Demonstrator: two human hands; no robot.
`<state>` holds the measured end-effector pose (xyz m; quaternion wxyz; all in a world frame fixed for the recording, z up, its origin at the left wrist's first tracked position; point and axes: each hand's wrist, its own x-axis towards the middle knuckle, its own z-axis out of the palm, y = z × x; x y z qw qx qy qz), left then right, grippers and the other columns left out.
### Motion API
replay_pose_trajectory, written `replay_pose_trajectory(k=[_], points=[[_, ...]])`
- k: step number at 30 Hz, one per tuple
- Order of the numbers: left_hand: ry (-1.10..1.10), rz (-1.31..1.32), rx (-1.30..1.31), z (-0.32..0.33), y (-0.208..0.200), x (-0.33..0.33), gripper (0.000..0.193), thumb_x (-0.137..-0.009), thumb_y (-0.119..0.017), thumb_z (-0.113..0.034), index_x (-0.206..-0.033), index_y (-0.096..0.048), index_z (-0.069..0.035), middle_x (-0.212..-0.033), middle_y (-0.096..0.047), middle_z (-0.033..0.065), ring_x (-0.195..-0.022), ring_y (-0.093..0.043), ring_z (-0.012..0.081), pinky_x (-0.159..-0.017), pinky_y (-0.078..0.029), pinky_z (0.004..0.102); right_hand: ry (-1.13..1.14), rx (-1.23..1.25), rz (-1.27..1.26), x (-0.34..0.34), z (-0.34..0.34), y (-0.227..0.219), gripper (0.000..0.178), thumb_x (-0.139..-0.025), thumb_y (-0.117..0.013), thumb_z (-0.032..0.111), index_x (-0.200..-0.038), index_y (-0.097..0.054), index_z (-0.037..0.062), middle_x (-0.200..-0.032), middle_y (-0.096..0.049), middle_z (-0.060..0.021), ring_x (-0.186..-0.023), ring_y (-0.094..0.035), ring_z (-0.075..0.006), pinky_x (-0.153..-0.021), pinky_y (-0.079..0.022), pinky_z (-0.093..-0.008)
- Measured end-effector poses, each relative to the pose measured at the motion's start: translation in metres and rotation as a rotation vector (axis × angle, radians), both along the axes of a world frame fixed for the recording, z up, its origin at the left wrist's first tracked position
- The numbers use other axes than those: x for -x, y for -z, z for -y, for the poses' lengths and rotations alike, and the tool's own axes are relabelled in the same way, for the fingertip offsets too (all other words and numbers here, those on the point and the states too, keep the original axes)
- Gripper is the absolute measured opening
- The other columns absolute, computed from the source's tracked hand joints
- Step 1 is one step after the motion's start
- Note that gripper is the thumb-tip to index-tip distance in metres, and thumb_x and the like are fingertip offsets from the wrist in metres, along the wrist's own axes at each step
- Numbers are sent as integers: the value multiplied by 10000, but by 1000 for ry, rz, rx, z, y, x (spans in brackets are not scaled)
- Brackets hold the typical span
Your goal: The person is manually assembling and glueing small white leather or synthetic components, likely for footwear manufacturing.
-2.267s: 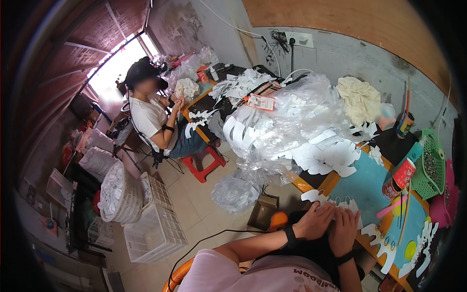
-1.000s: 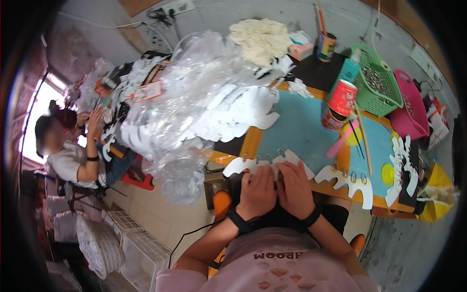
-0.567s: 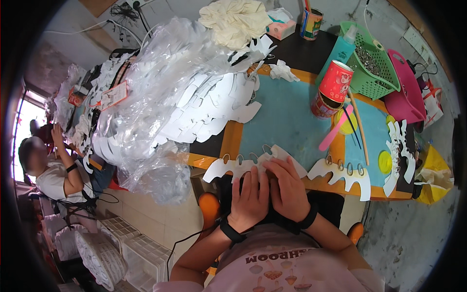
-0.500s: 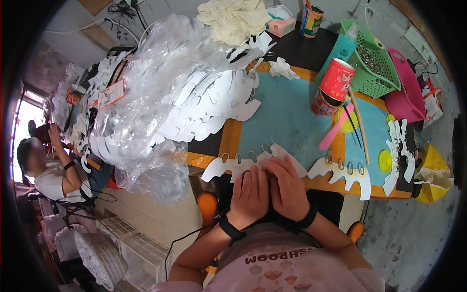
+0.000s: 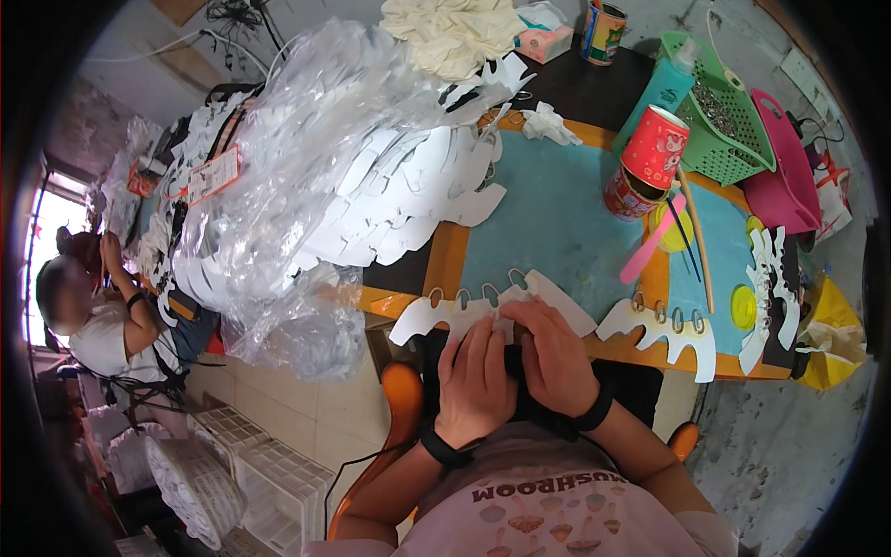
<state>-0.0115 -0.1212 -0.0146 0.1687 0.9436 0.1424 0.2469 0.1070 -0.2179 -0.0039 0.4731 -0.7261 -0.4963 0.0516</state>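
At the table's near edge lies a white scalloped card strip (image 5: pixel 422 320) with several metal rings standing along its far side. My left hand (image 5: pixel 475 385) presses its fingers together on the strip's near edge, thumb side toward the other hand. My right hand (image 5: pixel 554 357) sits close beside it, fingers bent over the strip below the rings. Both hands pinch the strip around its middle; the fingertips hide whatever small part lies between them. To the right, a second white ringed strip (image 5: pixel 664 332) rests flat and untouched.
A pile of white card pieces (image 5: pixel 390 195) under clear plastic (image 5: pixel 269 176) fills the left. At the right stand a red patterned can (image 5: pixel 655 147), a blue bottle (image 5: pixel 657 97), a green basket (image 5: pixel 719 153) of metal bits and a pink basket (image 5: pixel 772 181). Another person (image 5: pixel 121 325) sits far left.
The whole view has shifted slightly. My hands stay on the same strip, with the left fingers leaning a little more toward the right hand. Other things lie as before.
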Motion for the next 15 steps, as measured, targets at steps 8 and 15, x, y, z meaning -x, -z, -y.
replay_pose_trajectory(k=[8,15], points=[[82,97,158,-11,1,6,460,-699,-579,19,-1157,-549,16,-1185,-601,202,-1100,-580,360,-993,-389,471,30,187,280,7,-4,-11,512,-806,-604,84,-1299,-513,-20,-1129,-629,-128,-1142,-577,-293,-1087,-370,-531],[-318,177,984,-14,29,32,65,-903,-581,-42,-965,-568,-28,-886,-592,46,-809,-566,159,-788,-440,268,47,161,337,17,-17,-2,524,-825,-588,116,-1331,-509,6,-1087,-615,-94,-1087,-582,-273,-1106,-320,-563]])
